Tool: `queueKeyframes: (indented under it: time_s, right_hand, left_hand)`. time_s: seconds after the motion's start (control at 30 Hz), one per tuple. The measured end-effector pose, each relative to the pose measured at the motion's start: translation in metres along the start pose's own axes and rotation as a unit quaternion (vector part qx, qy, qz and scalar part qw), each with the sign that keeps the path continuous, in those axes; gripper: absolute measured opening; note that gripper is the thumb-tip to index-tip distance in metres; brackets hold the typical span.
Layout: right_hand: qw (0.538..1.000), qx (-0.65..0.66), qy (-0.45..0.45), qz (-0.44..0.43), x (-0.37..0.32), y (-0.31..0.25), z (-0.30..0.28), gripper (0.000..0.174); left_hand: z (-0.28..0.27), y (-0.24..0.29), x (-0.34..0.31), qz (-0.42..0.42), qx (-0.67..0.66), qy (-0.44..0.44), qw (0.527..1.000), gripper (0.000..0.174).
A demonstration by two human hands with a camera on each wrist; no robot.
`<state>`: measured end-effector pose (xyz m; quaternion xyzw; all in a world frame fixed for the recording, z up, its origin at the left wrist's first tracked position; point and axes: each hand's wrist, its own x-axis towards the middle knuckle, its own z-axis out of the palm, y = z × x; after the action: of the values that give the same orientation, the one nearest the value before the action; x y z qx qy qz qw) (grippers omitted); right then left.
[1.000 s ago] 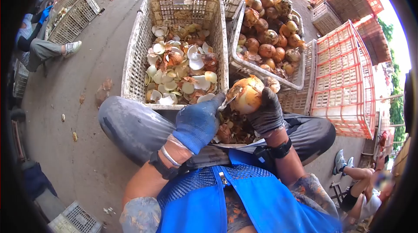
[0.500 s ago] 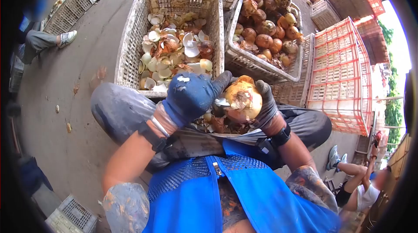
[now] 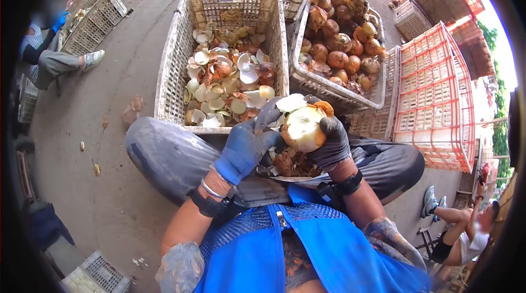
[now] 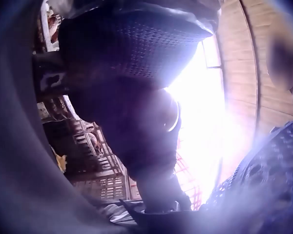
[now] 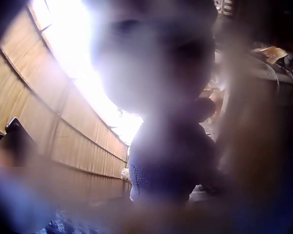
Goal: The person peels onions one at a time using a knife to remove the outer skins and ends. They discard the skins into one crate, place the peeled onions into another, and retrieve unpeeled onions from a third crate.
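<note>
An onion (image 3: 303, 128) with a pale, freshly cut face turned up sits between the two hands in the head view, above the lap. My right hand (image 3: 333, 144), in a dark glove, grips it from the right side. The blue-gloved left hand (image 3: 246, 145) is curled close at the onion's left, around a small knife whose blade is hidden now. A white cut piece of onion (image 3: 291, 102) lies along the top of the onion by the left fingers. In the left wrist view a dark glove (image 4: 132, 97) shows against glare; the right wrist view is blurred.
A white crate (image 3: 168, 68) of onion scraps stands ahead to the left. Another crate (image 3: 378, 93) with whole onions is at its right. Brown skins (image 3: 290, 162) lie below the hands. Red-netted crates (image 3: 433, 98) stand at right. Other people sit at both sides.
The onion has turned, so that a pale cut face shows where brown skin was. A white piece has come off at its top. The left hand has rolled from its back to its side.
</note>
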<state>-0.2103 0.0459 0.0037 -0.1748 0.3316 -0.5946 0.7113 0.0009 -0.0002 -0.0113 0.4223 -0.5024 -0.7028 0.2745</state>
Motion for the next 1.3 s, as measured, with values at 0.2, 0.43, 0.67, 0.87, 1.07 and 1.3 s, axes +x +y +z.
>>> queueKeyframes:
  time_s: [0.2, 0.43, 0.67, 0.87, 1.07, 1.3]
  right_hand:
    - [0.966, -0.241, 0.011, -0.092, 0.017, -0.025, 0.025, 0.097]
    - [0.967, -0.22, 0.118, -0.051, -0.003, -0.034, -0.006, 0.066]
    - [0.922, -0.353, 0.102, -0.12, -0.004, -0.044, 0.009, 0.06]
    - [0.992, 0.027, 0.115, -0.053, -0.005, -0.051, 0.02, 0.044]
    - [0.986, 0.099, 0.132, 0.016, -0.013, -0.045, 0.023, 0.051]
    - [0.976, -0.155, 0.136, -0.075, 0.013, 0.038, -0.055, 0.084]
  left_hand:
    - [0.008, 0.024, -0.013, -0.005, -0.071, 0.0, 0.997, 0.041]
    - [0.03, 0.013, 0.002, 0.213, 0.164, 0.056, 0.961, 0.03]
    - [0.027, 0.023, -0.009, 0.257, 0.381, 0.059, 0.886, 0.014]
    - [0.016, -0.012, -0.007, 0.261, 0.402, 0.066, 0.875, 0.019]
    - [0.03, 0.033, 0.0, 0.394, 0.427, 0.158, 0.799, 0.039]
    - [0.032, 0.006, 0.016, 0.379, 0.368, 0.198, 0.826, 0.045]
